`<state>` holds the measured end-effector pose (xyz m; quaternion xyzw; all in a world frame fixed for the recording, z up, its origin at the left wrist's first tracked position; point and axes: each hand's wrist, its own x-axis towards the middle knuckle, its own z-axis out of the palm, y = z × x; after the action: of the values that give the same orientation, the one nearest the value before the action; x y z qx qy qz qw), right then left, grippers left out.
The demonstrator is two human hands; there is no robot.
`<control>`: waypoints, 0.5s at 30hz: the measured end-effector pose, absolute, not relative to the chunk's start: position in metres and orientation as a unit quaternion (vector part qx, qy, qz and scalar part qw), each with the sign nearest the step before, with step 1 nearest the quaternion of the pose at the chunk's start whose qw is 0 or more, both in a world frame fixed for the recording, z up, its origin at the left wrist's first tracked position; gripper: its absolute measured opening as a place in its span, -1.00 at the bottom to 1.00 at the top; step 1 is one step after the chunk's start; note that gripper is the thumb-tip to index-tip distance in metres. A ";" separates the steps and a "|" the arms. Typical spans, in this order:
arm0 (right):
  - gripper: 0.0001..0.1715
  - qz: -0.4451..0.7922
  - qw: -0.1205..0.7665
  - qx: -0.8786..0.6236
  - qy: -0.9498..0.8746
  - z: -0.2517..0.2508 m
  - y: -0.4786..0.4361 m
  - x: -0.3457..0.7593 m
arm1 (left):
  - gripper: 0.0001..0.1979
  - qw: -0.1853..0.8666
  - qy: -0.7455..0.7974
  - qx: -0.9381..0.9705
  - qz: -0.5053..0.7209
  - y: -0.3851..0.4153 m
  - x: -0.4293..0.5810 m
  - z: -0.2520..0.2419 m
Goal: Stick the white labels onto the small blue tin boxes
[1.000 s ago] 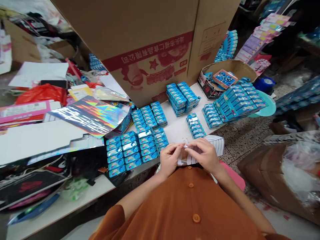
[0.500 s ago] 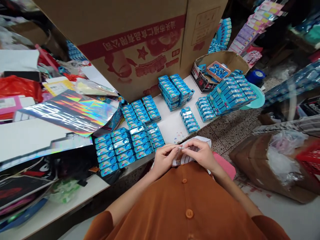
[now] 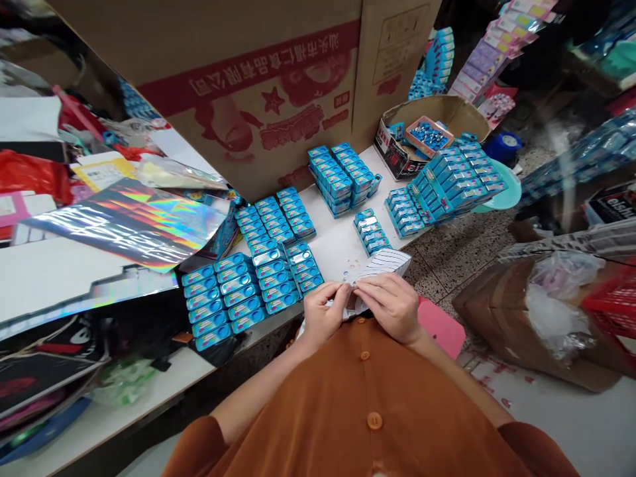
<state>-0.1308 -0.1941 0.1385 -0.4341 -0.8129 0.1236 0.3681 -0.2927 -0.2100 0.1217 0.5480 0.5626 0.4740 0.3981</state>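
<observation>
In front of my chest, a white sheet with thin dark stripes (image 3: 386,264) rises beyond my fingers, its far end over the table edge. My right hand (image 3: 390,303) pinches this sheet between thumb and fingers. Close against it, my left hand (image 3: 322,310) is closed in a pinch at the sheet's left side; the fingertips of both hands nearly meet. Whether something small lies between the fingertips, I cannot make out. Just beyond the hands, rows of small blue boxes (image 3: 281,281) lie on the white table (image 3: 330,242), with a short blue row (image 3: 372,232) near the sheet.
A large cardboard carton (image 3: 258,86) stands behind the boxes. At the right, stacked blue boxes (image 3: 452,182) lean by an open carton (image 3: 397,156) holding a pink tray of small blue pieces (image 3: 430,136). A holographic sheet (image 3: 134,222) lies left. A pink stool (image 3: 442,328) is below right.
The striped sheet has tilted up and shows more beyond my right hand. My right fingers have turned downward and closed nearer to my left fingertips. The view has shifted slightly.
</observation>
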 end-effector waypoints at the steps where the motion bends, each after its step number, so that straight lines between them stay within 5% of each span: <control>1: -0.71 0.114 0.368 -0.433 -0.815 0.138 -0.195 -0.130 | -0.72 0.402 0.566 0.544 0.470 -0.210 -0.292 0.122; 8: -0.72 0.064 0.348 -0.449 -0.820 0.137 -0.200 -0.125 | -0.63 0.436 0.585 0.514 0.451 -0.210 -0.287 0.121; 15: -0.78 0.167 0.367 -0.467 -0.787 0.135 -0.197 -0.123 | -0.63 0.444 0.577 0.522 0.445 -0.209 -0.286 0.125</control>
<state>-0.1229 -0.1969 0.1354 -0.4670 -0.7872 0.1668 0.3666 -0.2861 -0.2085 0.1253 0.5215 0.5767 0.4451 0.4442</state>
